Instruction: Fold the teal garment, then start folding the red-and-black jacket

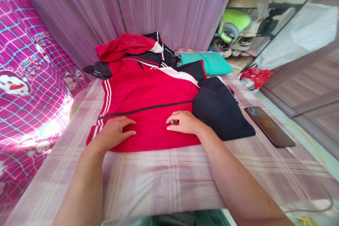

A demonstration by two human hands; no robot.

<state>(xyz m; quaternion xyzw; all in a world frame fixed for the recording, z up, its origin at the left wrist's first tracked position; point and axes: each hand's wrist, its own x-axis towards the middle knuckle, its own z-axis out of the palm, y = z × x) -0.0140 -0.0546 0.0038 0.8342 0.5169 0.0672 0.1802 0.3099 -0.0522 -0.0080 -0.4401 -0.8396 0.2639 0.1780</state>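
Head view: left hand point(116, 132), right hand point(184, 122) (two) on one jacket point(148, 95).

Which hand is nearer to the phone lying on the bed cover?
The right hand. It rests on the red jacket, with the jacket's dark sleeve between it and the phone to its right. The left hand lies flat on the jacket further left.

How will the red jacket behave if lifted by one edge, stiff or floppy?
Probably floppy: the red jacket lies flat on the bed cover, and its navy sleeve lies folded. It is likely light, since the cloth looks thin. Pushed, it may wrinkle rather than slide; the left hand and right hand rest flat on it.
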